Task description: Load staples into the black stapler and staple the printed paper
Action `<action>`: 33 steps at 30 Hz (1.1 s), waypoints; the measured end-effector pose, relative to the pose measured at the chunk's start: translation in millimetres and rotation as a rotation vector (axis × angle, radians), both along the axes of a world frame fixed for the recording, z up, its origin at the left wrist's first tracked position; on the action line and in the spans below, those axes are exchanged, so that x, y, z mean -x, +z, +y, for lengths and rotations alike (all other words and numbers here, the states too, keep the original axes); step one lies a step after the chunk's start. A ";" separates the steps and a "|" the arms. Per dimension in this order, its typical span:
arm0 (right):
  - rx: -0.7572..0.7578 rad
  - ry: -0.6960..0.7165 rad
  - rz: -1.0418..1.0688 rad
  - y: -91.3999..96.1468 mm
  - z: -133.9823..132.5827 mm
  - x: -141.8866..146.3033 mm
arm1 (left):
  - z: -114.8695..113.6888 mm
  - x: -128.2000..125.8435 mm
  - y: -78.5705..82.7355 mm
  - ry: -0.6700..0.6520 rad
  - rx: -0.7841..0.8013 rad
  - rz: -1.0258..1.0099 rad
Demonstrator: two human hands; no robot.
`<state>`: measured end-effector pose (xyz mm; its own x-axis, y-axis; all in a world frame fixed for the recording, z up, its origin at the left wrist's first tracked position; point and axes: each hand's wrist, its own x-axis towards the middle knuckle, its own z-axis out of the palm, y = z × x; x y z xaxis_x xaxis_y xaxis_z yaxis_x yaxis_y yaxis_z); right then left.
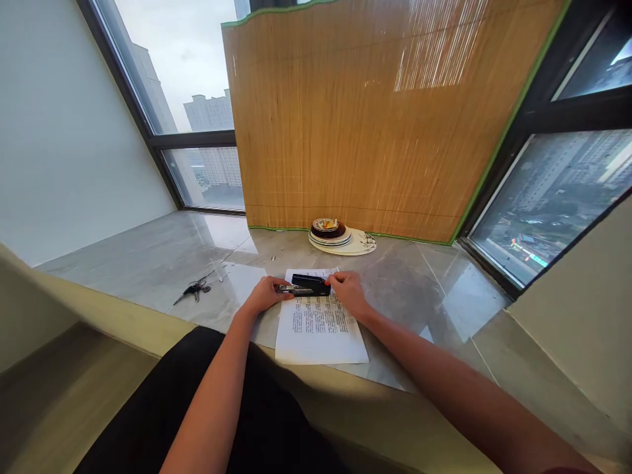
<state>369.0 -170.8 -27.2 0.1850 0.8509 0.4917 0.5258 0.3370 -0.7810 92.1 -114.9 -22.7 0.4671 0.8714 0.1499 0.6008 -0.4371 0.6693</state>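
In the head view, a wide ledge (pixel 395 283) of grey, shiny tile is seen, with a stapler (pixel 316 284) near its middle; the clock directions are counted from this stapler. At 9 o'clock, well apart, a bunch of keys (pixel 196 289) is laid on the tile. At 1 o'clock, a stack of plates (pixel 336 241) is placed near the blind (pixel 345 131), and beside it an oval white plate (pixel 363 245) with a dark branch pattern is seen. Windows with dark frames are seen at 10 o'clock (pixel 207 105) and between 2 and 3 o'clock (pixel 553 178).

The stapler is located between the two hands, over the upper part of the paper (pixel 320 345), so some printed lines are covered. Its left end is clamped by the left hand (pixel 264 295); its right end is pinched by the fingertips of the right hand (pixel 348 289).

The stapler is long, black and smooth, with a silvery metal part toward 9 o'clock. The paper is white, flat and rectangular. The blind is made of thin brown strips, edged with green.
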 end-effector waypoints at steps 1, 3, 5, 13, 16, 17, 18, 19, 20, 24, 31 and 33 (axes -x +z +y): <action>0.000 -0.002 0.005 -0.5 -0.5 0.1 | -0.5 -0.1 0.3 -0.003 0.004 -0.004; -0.012 -0.009 0.012 -0.7 -2.4 1.1 | -1.2 -0.4 1.1 -0.005 0.006 -0.010; -0.038 -0.010 0.015 0.9 -4.6 2.4 | -1.7 -0.9 1.9 -0.001 0.001 -0.013; 0.018 0.249 -0.089 3.1 -3.5 3.1 | -0.9 2.9 6.2 0.022 0.004 -0.038; 0.056 0.294 -0.112 -3.9 0.1 1.0 | -1.9 6.9 9.8 0.046 0.017 -0.061; 0.054 0.295 -0.114 -5.9 1.0 0.3 | -2.4 7.7 11.1 0.049 0.028 -0.074; 0.046 0.292 -0.116 -7.5 1.6 -0.4 | -2.9 8.2 12.3 0.050 0.043 -0.090; 0.030 0.282 -0.116 -8.4 1.7 -0.9 | -3.3 8.3 13.5 0.051 0.060 -0.110; 0.008 0.266 -0.114 -8.8 1.4 -1.2 | -3.6 7.8 14.5 0.054 0.079 -0.135; -0.142 0.170 -0.123 -4.8 -4.8 -0.4 | -5.5 1.8 17.1 0.057 0.174 -0.300; -0.488 0.221 -0.342 9.4 -26.6 11.7 | -12.6 -9.0 15.1 0.023 0.527 -0.670; -0.667 0.226 -0.523 13.1 -34.2 15.0 | -13.0 -8.4 15.5 0.017 0.647 -0.726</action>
<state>354.1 -205.0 -14.0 -0.3412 0.3447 0.8745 0.6268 0.7768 -0.0616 100.5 -128.0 -7.2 0.4367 0.8925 -0.1133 -0.0507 0.1501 0.9874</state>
